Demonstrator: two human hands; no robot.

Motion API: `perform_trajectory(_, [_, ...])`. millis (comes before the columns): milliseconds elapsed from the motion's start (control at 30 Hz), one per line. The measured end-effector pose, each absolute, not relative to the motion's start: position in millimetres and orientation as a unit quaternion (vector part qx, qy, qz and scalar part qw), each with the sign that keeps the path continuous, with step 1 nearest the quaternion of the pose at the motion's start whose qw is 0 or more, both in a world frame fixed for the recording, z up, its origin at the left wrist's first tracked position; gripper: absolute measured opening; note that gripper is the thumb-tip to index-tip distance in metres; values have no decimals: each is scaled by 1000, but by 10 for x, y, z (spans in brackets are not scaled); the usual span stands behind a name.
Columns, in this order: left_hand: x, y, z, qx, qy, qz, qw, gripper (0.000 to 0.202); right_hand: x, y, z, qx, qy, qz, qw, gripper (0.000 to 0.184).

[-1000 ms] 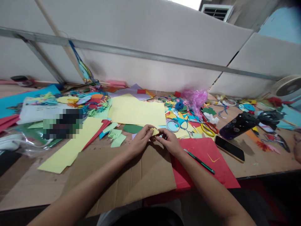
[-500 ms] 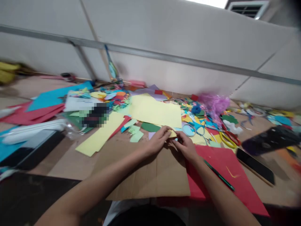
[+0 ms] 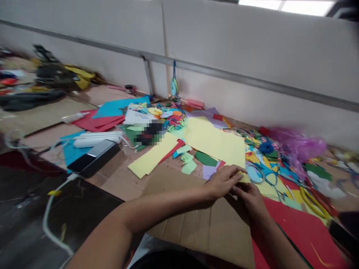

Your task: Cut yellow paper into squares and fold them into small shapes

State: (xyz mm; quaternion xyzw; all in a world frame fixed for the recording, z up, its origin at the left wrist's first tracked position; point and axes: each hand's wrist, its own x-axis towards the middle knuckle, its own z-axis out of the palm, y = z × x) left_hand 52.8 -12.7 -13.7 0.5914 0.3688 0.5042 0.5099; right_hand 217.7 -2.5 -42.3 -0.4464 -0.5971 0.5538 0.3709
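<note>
Head view: the left hand (image 3: 224,182) and right hand (image 3: 250,198) pinch a small yellow paper piece (image 3: 245,178) between their fingers (image 3: 232,173).

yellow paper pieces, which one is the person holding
The small pale yellow scrap, held between the left hand and right hand; the large yellow sheet and long yellow strip lie flat beyond the hands.

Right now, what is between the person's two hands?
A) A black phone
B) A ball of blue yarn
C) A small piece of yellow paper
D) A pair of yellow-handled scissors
C. A small piece of yellow paper shows between the left hand and the right hand, just above the cardboard sheet.
</note>
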Motion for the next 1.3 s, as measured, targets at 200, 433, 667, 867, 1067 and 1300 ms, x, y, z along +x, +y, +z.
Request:
perform_trajectory(200, [571, -189, -93, 489, 344, 508, 620, 30, 2171, -38, -348, -456, -588, 572, 346, 35])
perform_trajectory(433, [262, 29, 46, 488, 370, 561, 556, 25, 2182, -31, -171, -438, -685, 446, 375, 21])
perform_trajectory(667, [-514, 250, 10, 577, 549, 508, 327, 29, 2380, 24, -82, -481, -674, 326, 456, 21])
perform_trajectory(867, [-861, 144, -80, 716, 630, 291, 70, 31, 2492, 62, -41, -511, -633, 295, 501, 38])
perform_trajectory(1067, [-863, 66, -210, 756, 628, 186, -19, 32, 2495, 117, -149, -514, -645, 296, 482, 40])
perform_trajectory(1300, [-930, 87, -304, 751, 640, 153, -57, 37, 2493, 121, -130, -519, -643, 297, 478, 42])
